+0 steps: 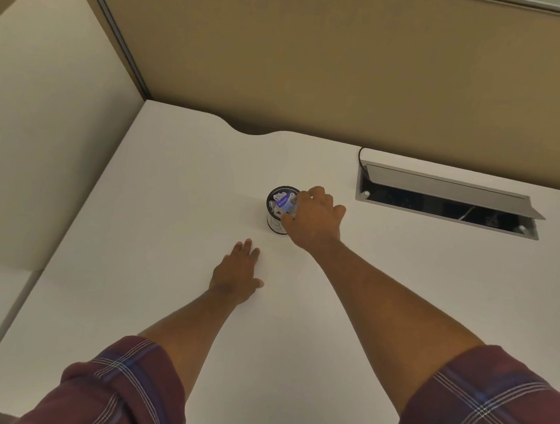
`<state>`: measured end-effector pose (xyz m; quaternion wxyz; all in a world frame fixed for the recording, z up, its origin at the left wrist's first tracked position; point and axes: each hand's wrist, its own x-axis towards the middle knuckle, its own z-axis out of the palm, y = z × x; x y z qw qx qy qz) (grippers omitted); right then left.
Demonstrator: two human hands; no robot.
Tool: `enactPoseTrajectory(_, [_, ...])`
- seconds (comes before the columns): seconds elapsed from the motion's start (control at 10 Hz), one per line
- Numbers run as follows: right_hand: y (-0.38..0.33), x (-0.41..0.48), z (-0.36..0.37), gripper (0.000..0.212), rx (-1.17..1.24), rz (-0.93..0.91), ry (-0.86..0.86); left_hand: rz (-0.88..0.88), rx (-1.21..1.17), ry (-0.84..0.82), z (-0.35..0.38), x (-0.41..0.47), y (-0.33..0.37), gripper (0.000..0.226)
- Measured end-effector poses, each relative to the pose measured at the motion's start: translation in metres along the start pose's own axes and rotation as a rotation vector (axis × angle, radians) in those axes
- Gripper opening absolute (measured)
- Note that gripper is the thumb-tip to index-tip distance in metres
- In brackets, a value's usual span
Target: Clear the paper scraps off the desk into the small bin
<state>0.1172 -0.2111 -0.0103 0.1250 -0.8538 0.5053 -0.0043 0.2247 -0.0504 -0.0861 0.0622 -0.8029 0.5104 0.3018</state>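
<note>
A small round black bin point(274, 223) stands near the middle of the white desk point(156, 200). White crumpled paper lies inside it. My right hand point(315, 220) reaches over the bin's right rim with its fingers closed on a crumpled blue-and-white paper scrap point(287, 204), held right at the bin's mouth. My left hand point(236, 274) lies flat on the desk in front of the bin, palm down, fingers spread, holding nothing. No loose scraps show on the desk surface.
A grey cable hatch point(451, 199) with its lid raised is set into the desk at the back right, with a black cable beside it. Tan partition walls point(320, 62) close off the back and left. A white side panel point(39, 103) stands to the left.
</note>
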Motion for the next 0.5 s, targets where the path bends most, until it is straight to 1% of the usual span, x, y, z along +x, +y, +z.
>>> enactPoseTrajectory(0.1, [0.003,0.002,0.002,0.044,-0.007,0.010,-0.047,-0.003,-0.004,0.004,0.001,0.001,-0.001,0.086])
enactPoseTrajectory(0.2, [0.008,-0.004,0.004,0.047,-0.006,-0.013,-0.054,-0.002,-0.005,0.001,0.002,0.001,0.000,0.086])
enactPoseTrajectory(0.3, [0.019,-0.017,0.005,0.057,0.073,-0.008,-0.037,-0.009,-0.023,-0.003,0.000,0.000,0.000,0.086])
enactPoseTrajectory(0.4, [0.029,-0.030,0.007,0.061,0.104,0.045,-0.016,-0.016,-0.018,0.010,0.000,-0.002,0.001,0.085])
enactPoseTrajectory(0.5, [0.056,-0.063,0.023,0.063,0.080,0.112,-0.005,-0.017,-0.007,0.042,-0.001,-0.001,0.004,0.083])
